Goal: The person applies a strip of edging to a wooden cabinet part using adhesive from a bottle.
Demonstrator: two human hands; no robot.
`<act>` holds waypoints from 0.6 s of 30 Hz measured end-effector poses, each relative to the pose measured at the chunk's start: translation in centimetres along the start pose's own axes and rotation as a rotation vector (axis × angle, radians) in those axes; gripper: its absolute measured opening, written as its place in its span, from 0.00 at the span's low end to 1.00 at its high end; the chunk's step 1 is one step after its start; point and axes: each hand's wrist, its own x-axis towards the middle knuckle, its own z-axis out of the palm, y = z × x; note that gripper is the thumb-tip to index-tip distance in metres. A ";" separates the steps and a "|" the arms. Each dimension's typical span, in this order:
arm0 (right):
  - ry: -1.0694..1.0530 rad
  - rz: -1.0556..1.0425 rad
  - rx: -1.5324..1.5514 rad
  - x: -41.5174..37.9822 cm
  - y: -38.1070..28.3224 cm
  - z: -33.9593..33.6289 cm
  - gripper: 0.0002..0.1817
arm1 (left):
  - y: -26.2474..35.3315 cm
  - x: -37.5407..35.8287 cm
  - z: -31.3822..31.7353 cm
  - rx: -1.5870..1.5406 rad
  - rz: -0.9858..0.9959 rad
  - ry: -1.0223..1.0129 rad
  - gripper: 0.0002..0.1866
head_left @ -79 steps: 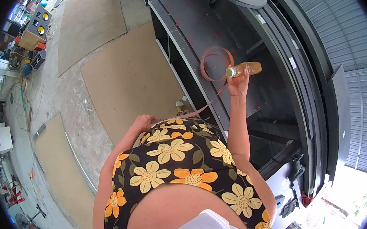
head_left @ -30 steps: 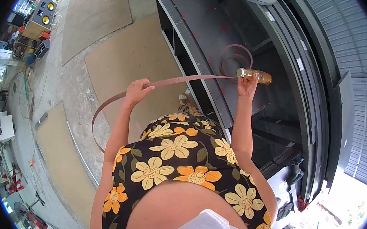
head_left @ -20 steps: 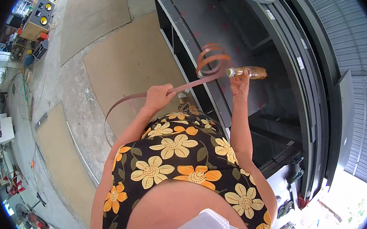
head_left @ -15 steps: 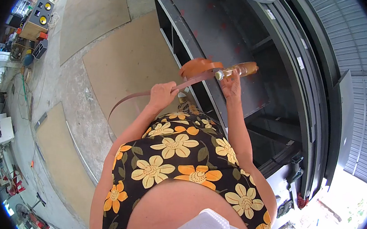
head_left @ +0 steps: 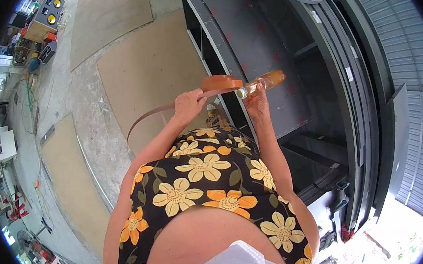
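Strip point(head_left: 220, 83) in left hand point(head_left: 188, 105), bottle point(head_left: 266, 82) in right hand point(head_left: 258, 106).

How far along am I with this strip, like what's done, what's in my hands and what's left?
Part of the reddish-brown strip already lies in an orange-brown coil. In hand: your left hand grips the strip, and your right hand holds a capped bottle of amber liquid near the coil. What looks left is the uncoiled length curving down past your left hand; I can't make out its end.
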 end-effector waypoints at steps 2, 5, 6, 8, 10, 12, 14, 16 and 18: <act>-0.002 -0.003 0.005 0.2 -0.2 -0.3 0.27 | -0.1 -0.1 0.1 -0.017 -0.007 -0.016 0.11; -0.030 0.023 0.011 0.1 -0.6 -0.6 0.27 | -0.2 0.1 0.0 -0.023 -0.032 -0.045 0.11; -0.033 0.032 0.016 0.0 -0.7 -0.4 0.26 | -0.2 0.1 -0.1 -0.022 -0.044 -0.056 0.11; -0.039 0.051 0.026 -0.4 -0.9 0.1 0.26 | -0.1 0.2 -0.5 -0.012 -0.052 -0.076 0.12; -0.104 0.056 0.009 -1.2 -1.2 0.9 0.26 | -0.2 0.2 -0.5 -0.009 -0.052 -0.080 0.13; -0.164 0.071 -0.029 -1.5 -1.3 1.2 0.29 | -0.3 0.3 -0.4 -0.012 -0.041 -0.064 0.13; -0.217 0.098 -0.089 -1.7 -1.3 1.2 0.33 | -0.3 0.5 -0.6 -0.033 -0.068 -0.117 0.13; -0.228 0.080 -0.123 -1.5 -0.5 1.0 0.37 | 0.1 0.6 -1.1 -0.055 -0.088 -0.142 0.13; -0.219 0.072 -0.152 -1.6 0.1 1.8 0.40 | 0.8 0.7 -1.6 -0.079 -0.102 -0.142 0.13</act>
